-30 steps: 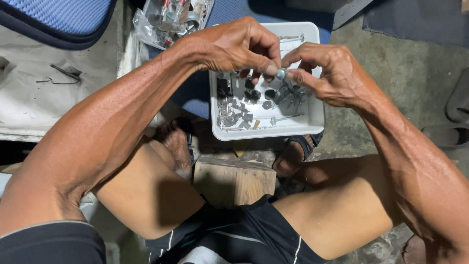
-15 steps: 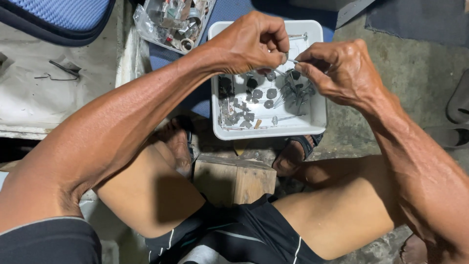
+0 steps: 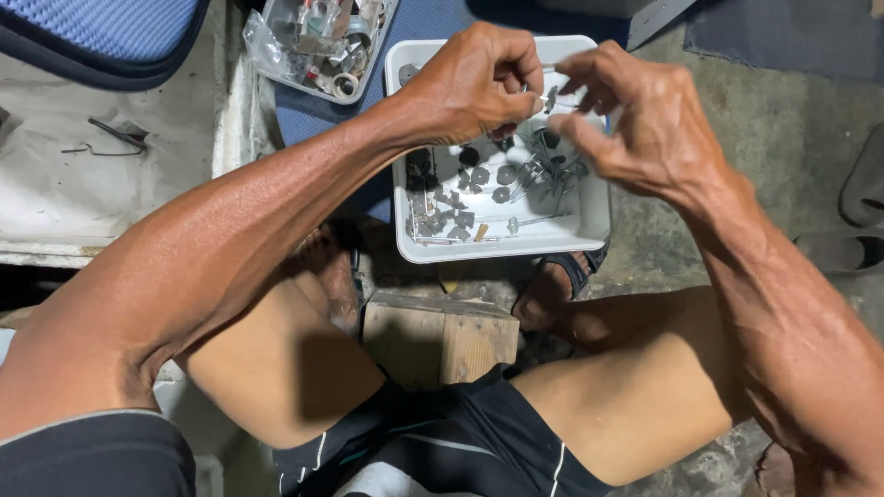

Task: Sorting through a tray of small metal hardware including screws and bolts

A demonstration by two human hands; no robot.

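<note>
Pinching a small metal screw [image 3: 550, 96] over the white tray [image 3: 589, 221] of loose hardware, the left hand [image 3: 474, 83] is closing tight while the right hand [image 3: 645, 120] is hovering half-open, empty.

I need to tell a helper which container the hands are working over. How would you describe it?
Look beyond the wooden stool between the person's knees. The white tray sits on the ground under the left hand and right hand. Unlike the clear plastic box nearby, it is opaque white, holding dark washers and screws.
</note>
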